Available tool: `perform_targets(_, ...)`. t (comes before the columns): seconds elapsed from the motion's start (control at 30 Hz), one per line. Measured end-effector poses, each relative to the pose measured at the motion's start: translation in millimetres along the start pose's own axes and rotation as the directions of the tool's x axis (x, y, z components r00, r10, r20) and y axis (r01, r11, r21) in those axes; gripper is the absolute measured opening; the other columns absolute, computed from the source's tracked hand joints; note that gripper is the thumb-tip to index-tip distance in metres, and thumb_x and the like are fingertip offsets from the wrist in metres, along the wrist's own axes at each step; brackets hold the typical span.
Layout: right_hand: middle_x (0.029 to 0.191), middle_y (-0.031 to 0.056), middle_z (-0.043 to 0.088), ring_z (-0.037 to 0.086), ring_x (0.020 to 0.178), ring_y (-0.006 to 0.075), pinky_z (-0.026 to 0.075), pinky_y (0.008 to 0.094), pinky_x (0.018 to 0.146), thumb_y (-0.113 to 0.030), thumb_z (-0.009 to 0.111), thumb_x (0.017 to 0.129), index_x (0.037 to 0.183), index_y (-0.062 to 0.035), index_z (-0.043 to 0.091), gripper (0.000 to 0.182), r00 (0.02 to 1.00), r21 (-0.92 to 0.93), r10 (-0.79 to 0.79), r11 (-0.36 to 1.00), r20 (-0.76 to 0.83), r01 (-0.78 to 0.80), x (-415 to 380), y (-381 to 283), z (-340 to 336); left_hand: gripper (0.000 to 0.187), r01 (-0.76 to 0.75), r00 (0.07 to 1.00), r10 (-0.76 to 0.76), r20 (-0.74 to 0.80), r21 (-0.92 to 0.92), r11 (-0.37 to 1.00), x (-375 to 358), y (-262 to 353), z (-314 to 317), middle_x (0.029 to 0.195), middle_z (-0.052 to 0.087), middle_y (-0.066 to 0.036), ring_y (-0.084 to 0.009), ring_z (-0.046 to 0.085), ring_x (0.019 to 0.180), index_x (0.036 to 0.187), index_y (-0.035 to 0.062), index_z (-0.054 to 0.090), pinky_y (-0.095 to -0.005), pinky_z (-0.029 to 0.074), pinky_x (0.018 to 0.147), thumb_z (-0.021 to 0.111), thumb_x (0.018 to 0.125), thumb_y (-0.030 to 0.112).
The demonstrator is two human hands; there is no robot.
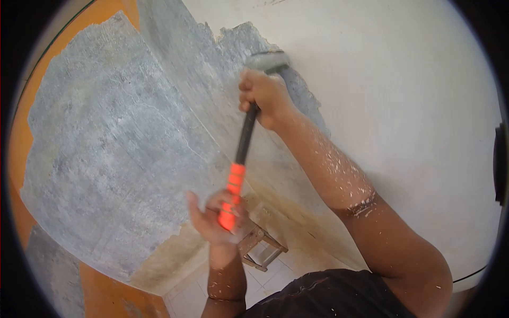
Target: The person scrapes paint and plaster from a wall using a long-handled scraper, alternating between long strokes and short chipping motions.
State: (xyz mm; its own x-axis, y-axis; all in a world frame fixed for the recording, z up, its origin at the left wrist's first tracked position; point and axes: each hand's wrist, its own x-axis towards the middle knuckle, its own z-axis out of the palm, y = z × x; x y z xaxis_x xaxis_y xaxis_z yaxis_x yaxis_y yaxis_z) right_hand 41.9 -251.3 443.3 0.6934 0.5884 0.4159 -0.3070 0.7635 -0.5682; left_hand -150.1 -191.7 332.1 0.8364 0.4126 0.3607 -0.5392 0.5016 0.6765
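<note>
Checked for text, labels, brands, numbers and signs; could read none.

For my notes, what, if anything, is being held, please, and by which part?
A hammer: right hand on black shaft, left hand loosely on orange grip.

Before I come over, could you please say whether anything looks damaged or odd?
Yes: the white wall coating ends raggedly at a bare grey patch, so it looks damaged; pale flakes speckle the right forearm.
</note>
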Motion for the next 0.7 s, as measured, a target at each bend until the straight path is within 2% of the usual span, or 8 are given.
perform_targets(0.07, 0.058, -0.0012, 0.038, 0.035, 0.044, 0.0077, 0.034, 0.0240, 0.043, -0.007, 0.048, 0.081, 0.069, -0.0075, 0.043, 0.013, 0.999, 0.021, -0.027, 0.999, 0.039, 0.026, 12.7, -0.4, 13.7, 0.078, -0.016, 1.000, 0.017, 0.018, -0.047, 0.999, 8.8, 22.3, 15.6, 0.059, 0.049, -0.016, -0.0145, 0.037, 0.034, 0.078, -0.0034, 0.057, -0.0195, 0.031, 0.030, 0.022, 0.082, 0.067)
perform_targets(0.13, 0.058, -0.0024, 0.038, 0.034, 0.043, 0.0070, 0.034, 0.0231, 0.043, -0.005, 0.046, 0.082, 0.069, -0.0076, 0.043, 0.014, 0.996, 0.204, -0.028, 0.979, 0.079, 0.012, 22.5, -4.7, 27.5, 0.079, -0.176, 0.983, 0.178, -0.042, 0.038, 0.984, 8.8, 38.4, 32.6, 0.056, 0.048, -0.014, -0.0141, 0.036, 0.034, 0.079, -0.0041, 0.056, -0.0193, 0.031, 0.030, 0.022, 0.082, 0.067)
perform_targets(0.17, 0.058, -0.0033, 0.037, 0.033, 0.043, 0.0060, 0.033, 0.0228, 0.043, -0.005, 0.045, 0.083, 0.070, -0.0077, 0.043, 0.014, 0.993, 0.280, -0.050, 0.960, 0.109, 0.018, 18.4, -3.6, 26.7, 0.078, -0.148, 0.989, 0.148, 0.015, 0.086, 0.985, 3.7, 39.8, 33.5, 0.053, 0.047, -0.013, -0.0136, 0.035, 0.033, 0.080, -0.0041, 0.056, -0.0191, 0.030, 0.030, 0.023, 0.083, 0.066)
perform_targets(0.3, 0.057, -0.0036, 0.037, 0.033, 0.044, 0.0054, 0.033, 0.0227, 0.044, -0.006, 0.045, 0.084, 0.075, -0.0075, 0.042, 0.010, 0.994, 0.081, -0.071, 0.995, 0.087, 0.064, -4.7, 4.8, 0.9, 0.071, -0.131, 0.991, 0.131, 0.015, 0.194, 0.972, -9.2, 1.3, 4.9, 0.054, 0.048, -0.014, -0.0130, 0.034, 0.030, 0.073, -0.0021, 0.052, -0.0199, 0.030, 0.029, 0.028, 0.084, 0.064)
perform_targets(0.37, 0.058, -0.0035, 0.037, 0.033, 0.044, 0.0054, 0.033, 0.0221, 0.044, -0.006, 0.046, 0.083, 0.072, -0.0083, 0.042, 0.012, 0.999, 0.025, 0.024, 0.999, -0.044, -0.023, -5.9, 0.5, -0.9, 0.069, -0.034, 0.999, 0.031, 0.027, 0.129, 0.991, -0.2, -6.0, -6.0, 0.053, 0.048, -0.014, -0.0134, 0.033, 0.029, 0.071, -0.0004, 0.052, -0.0207, 0.028, 0.027, 0.028, 0.084, 0.063)
perform_targets(0.53, 0.060, -0.0034, 0.039, 0.036, 0.046, 0.0050, 0.032, 0.0220, 0.041, -0.006, 0.047, 0.083, 0.073, -0.0086, 0.043, 0.011, 1.000, 0.106, -0.008, 0.994, 0.028, 0.005, 17.3, 0.0, 15.8, 0.063, -0.101, 0.991, 0.104, -0.082, 0.035, 0.994, 23.1, 29.7, -1.2, 0.053, 0.049, -0.015, -0.0136, 0.033, 0.029, 0.073, 0.0038, 0.054, -0.0212, 0.027, 0.026, 0.029, 0.085, 0.061)
perform_targets(0.67, 0.060, -0.0034, 0.039, 0.035, 0.044, 0.0049, 0.032, 0.0221, 0.039, -0.008, 0.047, 0.084, 0.072, -0.0096, 0.041, 0.013, 1.000, 0.109, -0.012, 0.994, 0.022, 0.009, -2.0, -0.2, 0.9, 0.057, -0.166, 0.986, 0.163, 0.031, 0.217, 0.962, -4.7, -6.7, 0.2, 0.054, 0.049, -0.014, -0.0134, 0.033, 0.030, 0.078, 0.0060, 0.054, -0.0216, 0.027, 0.027, 0.028, 0.088, 0.056)
perform_targets(0.7, 0.060, -0.0010, 0.040, 0.036, 0.044, 0.0069, 0.032, 0.0234, 0.039, -0.008, 0.049, 0.082, 0.073, -0.0074, 0.041, 0.012, 0.999, 0.086, 0.008, 0.996, 0.032, -0.011, -2.5, -1.2, -4.6, 0.054, -0.095, 0.995, 0.096, 0.010, 0.283, 0.954, -5.0, -13.0, -5.1, 0.054, 0.048, -0.013, -0.0131, 0.033, 0.030, 0.078, 0.0076, 0.054, -0.0216, 0.027, 0.028, 0.028, 0.089, 0.054)
